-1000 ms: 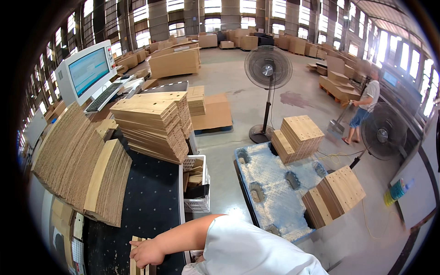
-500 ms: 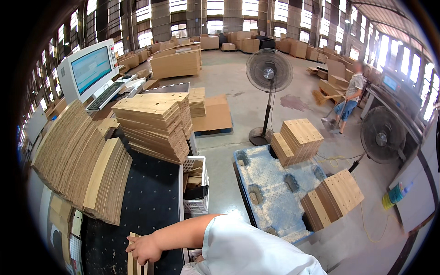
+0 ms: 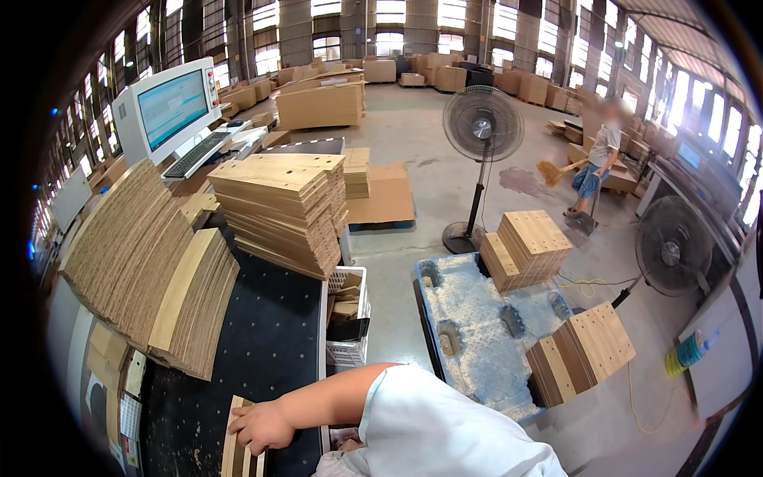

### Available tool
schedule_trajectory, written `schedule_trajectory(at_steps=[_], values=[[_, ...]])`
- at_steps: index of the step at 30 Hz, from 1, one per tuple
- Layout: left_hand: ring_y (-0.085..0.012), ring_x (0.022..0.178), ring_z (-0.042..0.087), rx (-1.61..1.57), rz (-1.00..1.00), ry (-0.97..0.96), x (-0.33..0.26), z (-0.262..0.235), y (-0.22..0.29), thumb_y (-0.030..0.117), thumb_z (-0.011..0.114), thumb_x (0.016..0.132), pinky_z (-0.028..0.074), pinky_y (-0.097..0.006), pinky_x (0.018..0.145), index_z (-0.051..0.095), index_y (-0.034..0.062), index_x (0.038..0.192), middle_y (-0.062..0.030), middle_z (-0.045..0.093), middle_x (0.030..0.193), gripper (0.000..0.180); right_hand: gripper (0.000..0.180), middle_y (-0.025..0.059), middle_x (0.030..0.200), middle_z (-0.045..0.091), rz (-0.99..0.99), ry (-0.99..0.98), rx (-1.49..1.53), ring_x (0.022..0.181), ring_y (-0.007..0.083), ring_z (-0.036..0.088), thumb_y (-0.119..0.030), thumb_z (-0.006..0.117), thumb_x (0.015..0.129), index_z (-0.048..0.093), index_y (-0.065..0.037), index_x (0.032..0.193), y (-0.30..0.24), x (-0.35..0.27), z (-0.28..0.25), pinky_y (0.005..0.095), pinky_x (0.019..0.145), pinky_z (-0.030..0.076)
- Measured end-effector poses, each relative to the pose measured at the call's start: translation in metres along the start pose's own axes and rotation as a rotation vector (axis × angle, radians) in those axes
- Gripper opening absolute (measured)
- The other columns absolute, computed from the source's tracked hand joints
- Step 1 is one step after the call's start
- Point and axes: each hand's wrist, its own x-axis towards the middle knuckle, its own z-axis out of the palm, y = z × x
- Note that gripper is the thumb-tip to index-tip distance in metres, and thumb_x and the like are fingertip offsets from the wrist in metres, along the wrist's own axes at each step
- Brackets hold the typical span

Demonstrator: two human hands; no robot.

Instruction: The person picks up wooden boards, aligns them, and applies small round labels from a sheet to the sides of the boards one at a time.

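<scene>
At the lower left, my right hand (image 3: 262, 426) reaches across and is closed over a few narrow wooden strips (image 3: 234, 445), its fingers curled over their top edges. The strips stand side by side on the black work surface (image 3: 274, 338), and their lower ends run out of the picture. A white sleeve (image 3: 445, 417) covers the upper arm. My left hand cannot be made out; a small skin-toned patch under the forearm is too hidden to identify. Beyond the hand, a row of particleboard panels (image 3: 195, 306) stands on the same surface.
A tall stack of drilled boards (image 3: 274, 211) stands at the far end, near a computer monitor (image 3: 171, 107). A white crate (image 3: 350, 314) holds offcuts. Board stacks sit on a blue pallet (image 3: 485, 334). Two fans (image 3: 482, 127) stand right of it; a person (image 3: 600, 159) holds a broom.
The view has turned slightly left, so the scene sits further right. My right hand stays on the wooden strips with its fingers curled. The person with the broom has shifted posture.
</scene>
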Motion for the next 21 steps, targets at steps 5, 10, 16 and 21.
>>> schedule_trajectory(at_steps=[5, 10, 16, 21], values=[[-0.0380, 0.133, 0.016, -0.052, -0.218, -0.191, -0.001, 0.010, -0.009, 0.057, 0.064, 0.068, 0.020, -0.060, 0.100, 0.027, 0.0147, 0.140, -0.0145, 0.018, 0.146, 0.091, 0.011, 0.0079, 0.091, 0.058, -0.012, 0.005, 0.002, 0.112, 0.0359, 0.042, -0.016, 0.058, 0.066, 0.066, -0.015, 0.073, -0.002, 0.000, -0.001, 0.0611, 0.094, 0.028], [-0.0373, 0.134, 0.015, 0.256, -0.115, 0.010, 0.002, 0.016, -0.012, 0.056, 0.065, 0.067, 0.018, -0.061, 0.100, 0.026, 0.0151, 0.140, -0.0138, 0.017, 0.147, 0.092, 0.011, 0.0076, 0.089, 0.058, -0.012, -0.019, 0.002, 0.110, 0.0356, 0.042, -0.016, 0.058, 0.065, 0.066, -0.015, 0.073, -0.002, 0.001, -0.002, 0.0601, 0.093, 0.028], [-0.0371, 0.134, 0.013, -0.126, -0.243, -0.222, 0.003, -0.003, -0.009, 0.057, 0.066, 0.065, 0.017, -0.061, 0.101, 0.024, 0.0144, 0.140, -0.0139, 0.015, 0.147, 0.096, 0.010, 0.0064, 0.087, 0.059, -0.033, -0.022, -0.037, 0.106, 0.0339, 0.044, -0.017, 0.059, 0.064, 0.066, -0.016, 0.070, -0.003, 0.002, -0.002, 0.0544, 0.090, 0.031], [-0.0365, 0.134, 0.014, -0.096, -0.176, -0.166, 0.005, -0.017, 0.001, 0.054, 0.067, 0.066, 0.018, -0.058, 0.102, 0.023, 0.0106, 0.140, -0.0143, 0.016, 0.146, 0.097, 0.009, 0.0057, 0.084, 0.059, -0.064, 0.055, -0.057, 0.103, 0.0329, 0.045, -0.017, 0.059, 0.062, 0.066, -0.016, 0.067, -0.003, 0.002, -0.001, 0.0488, 0.087, 0.033]])
